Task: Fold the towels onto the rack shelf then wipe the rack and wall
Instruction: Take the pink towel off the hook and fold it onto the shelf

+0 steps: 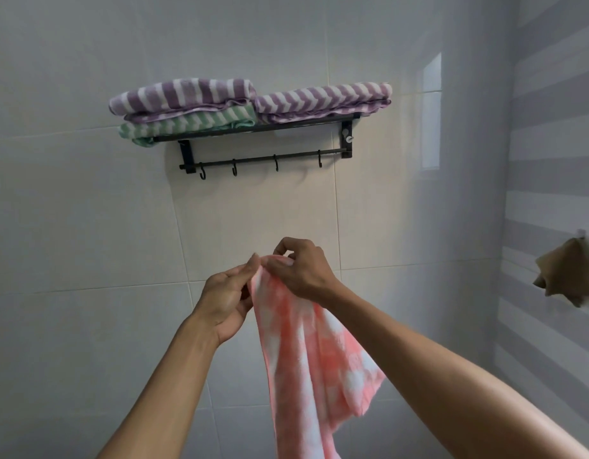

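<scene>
A pink-and-white striped towel (309, 352) hangs down in front of me. My left hand (225, 296) and my right hand (301, 271) both pinch its top edge, close together, well below the rack. The black wall rack (269, 127) sits high on the tiled wall (87, 226). On its shelf lie a folded purple striped towel (183, 94) stacked on a green striped towel (187, 122) at the left, and another folded purple striped towel (322, 99) at the right.
A bar with several hooks (276, 160) runs under the shelf. On the striped side wall at the right, a brown cloth (564, 271) hangs from a small hook. A window reflection (431, 111) shines on the tiles.
</scene>
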`<act>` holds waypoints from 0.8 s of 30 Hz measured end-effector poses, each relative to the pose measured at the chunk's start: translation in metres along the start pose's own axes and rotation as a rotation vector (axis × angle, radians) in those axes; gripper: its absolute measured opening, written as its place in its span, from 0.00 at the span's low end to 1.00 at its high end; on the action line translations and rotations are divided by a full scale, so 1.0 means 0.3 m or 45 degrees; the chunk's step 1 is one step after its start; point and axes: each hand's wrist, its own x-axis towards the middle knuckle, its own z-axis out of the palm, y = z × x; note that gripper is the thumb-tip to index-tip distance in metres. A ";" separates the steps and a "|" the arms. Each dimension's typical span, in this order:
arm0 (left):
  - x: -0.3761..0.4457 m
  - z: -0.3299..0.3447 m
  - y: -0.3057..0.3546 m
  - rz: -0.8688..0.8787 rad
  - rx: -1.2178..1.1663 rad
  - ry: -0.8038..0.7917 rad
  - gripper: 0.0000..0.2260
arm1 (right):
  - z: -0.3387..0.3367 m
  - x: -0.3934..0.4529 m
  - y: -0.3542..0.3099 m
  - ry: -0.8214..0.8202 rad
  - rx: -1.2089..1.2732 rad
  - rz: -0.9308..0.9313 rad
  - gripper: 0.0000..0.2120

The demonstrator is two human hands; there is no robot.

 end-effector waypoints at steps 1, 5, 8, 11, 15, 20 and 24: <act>-0.006 -0.003 -0.002 0.032 0.009 -0.047 0.18 | -0.006 0.002 0.000 -0.005 -0.003 -0.009 0.12; 0.006 0.001 0.003 0.188 0.137 0.153 0.09 | -0.039 -0.002 -0.002 -0.107 0.135 0.017 0.16; 0.053 -0.033 0.032 0.300 0.213 0.372 0.07 | -0.083 -0.022 0.037 -0.372 0.222 0.167 0.22; 0.102 -0.124 0.077 0.414 0.282 0.518 0.08 | -0.135 -0.075 0.129 -0.717 0.108 0.327 0.30; 0.127 -0.272 0.152 0.525 0.421 0.661 0.12 | -0.167 -0.171 0.266 -0.974 -0.045 0.568 0.23; 0.102 -0.383 0.155 0.553 0.841 0.688 0.08 | -0.210 -0.124 0.237 -0.948 -1.046 0.413 0.28; 0.086 -0.391 0.110 0.537 1.124 0.688 0.08 | -0.299 -0.020 0.130 -0.625 -1.461 0.255 0.03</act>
